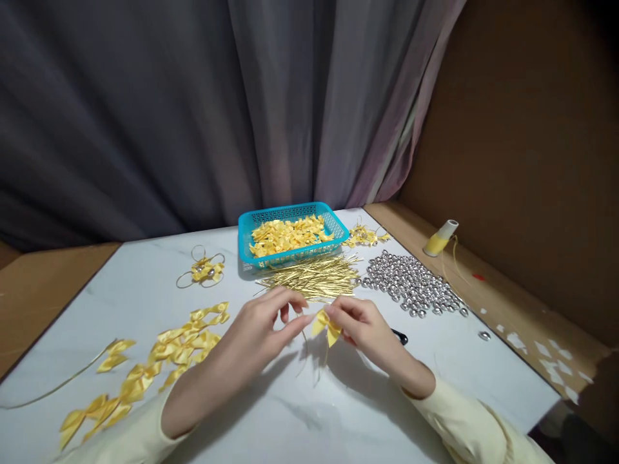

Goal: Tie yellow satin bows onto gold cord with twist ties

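My right hand pinches a yellow ribbon bow between thumb and fingertips, low over the table. Close by on its left, my left hand has curled fingers and its thumb reaches toward the bow. A thin cord hangs down at the left fingertips and seems held there; the exact grip is partly hidden. Another thin strand dangles below the bow. Just beyond both hands lies a heap of gold ties. Under my right wrist, a black object shows only in part.
Behind the ties stands a blue basket of yellow bows. Silver beads spread to the right, near a thread cone. More loose bows lie at left, below a looped bow piece. A curtain hangs behind.
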### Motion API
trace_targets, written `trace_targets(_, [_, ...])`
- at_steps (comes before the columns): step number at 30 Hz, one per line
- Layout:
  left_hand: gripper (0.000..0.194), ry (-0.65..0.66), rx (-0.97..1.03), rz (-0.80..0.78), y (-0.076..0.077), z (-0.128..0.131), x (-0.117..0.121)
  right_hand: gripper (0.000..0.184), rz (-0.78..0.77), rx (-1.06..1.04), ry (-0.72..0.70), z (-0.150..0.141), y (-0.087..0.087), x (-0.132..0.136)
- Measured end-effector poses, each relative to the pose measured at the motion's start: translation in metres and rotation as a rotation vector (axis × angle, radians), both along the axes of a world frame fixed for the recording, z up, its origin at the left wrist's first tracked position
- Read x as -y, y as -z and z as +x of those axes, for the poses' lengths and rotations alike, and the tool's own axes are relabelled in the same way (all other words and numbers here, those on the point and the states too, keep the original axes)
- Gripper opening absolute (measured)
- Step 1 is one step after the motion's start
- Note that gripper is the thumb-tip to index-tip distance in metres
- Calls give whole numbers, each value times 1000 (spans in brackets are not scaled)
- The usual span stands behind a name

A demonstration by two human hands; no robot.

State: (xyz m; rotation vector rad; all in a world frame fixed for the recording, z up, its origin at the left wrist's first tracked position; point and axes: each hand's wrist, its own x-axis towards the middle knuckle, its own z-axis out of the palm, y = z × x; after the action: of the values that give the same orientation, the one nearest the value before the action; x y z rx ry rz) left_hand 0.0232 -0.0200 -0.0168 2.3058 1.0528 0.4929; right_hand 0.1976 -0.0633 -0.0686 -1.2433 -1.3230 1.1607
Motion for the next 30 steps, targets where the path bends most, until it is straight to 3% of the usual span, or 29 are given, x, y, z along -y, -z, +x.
trace_targets(1, [17,-13,9,142,3,0,4,35,-4,6,58,-1,1,0])
trace_targets(5, [24,176,-43,487,15,3,21,35,-21,0,107,-5,2,5])
trace_targets(9, [29,191,-107,521,24,8,27,32,-107,-55,42,-9,-3,10])
trace_targets(14, [15,253,-40,236,21,11,24,30,-107,-16,-50,-4,-8,8])
trace_targets(19, [25,175,-2,-152,13,14,17,28,-21,55,-115,4,-11,6])
trace_targets(24, [37,119,21,-508,9,18,10,28,-135,-141,-177,8,-9,3])
trace_targets(30, [38,88,59,-707,4,15,11,27,-216,-329,-116,11,-5,-3])
